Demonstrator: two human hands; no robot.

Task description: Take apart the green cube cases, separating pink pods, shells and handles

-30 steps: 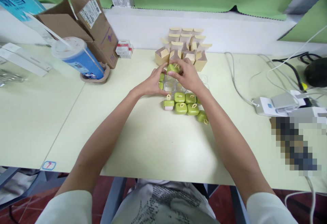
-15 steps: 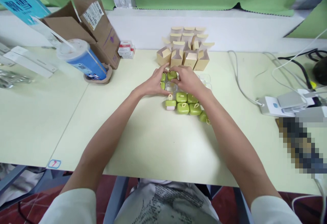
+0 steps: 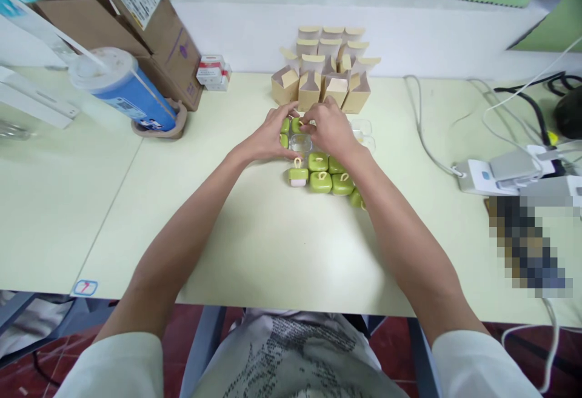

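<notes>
Where both sets of fingertips meet, the left hand (image 3: 268,140) and right hand (image 3: 330,131) close in a pinch on a small green case (image 3: 296,124), held low over a clear plastic tray (image 3: 366,126). Tray cells just left of the fingertips hold stowed green cases (image 3: 284,133). Nearer than the fingers lie rows of looped green cases (image 3: 321,181), lids shut. Just beyond the fingers stand kraft boxes (image 3: 310,86), flaps up, insides hidden

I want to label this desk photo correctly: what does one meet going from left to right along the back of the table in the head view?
Blue cup → small red and white box → tan paper boxes → white device.
</notes>
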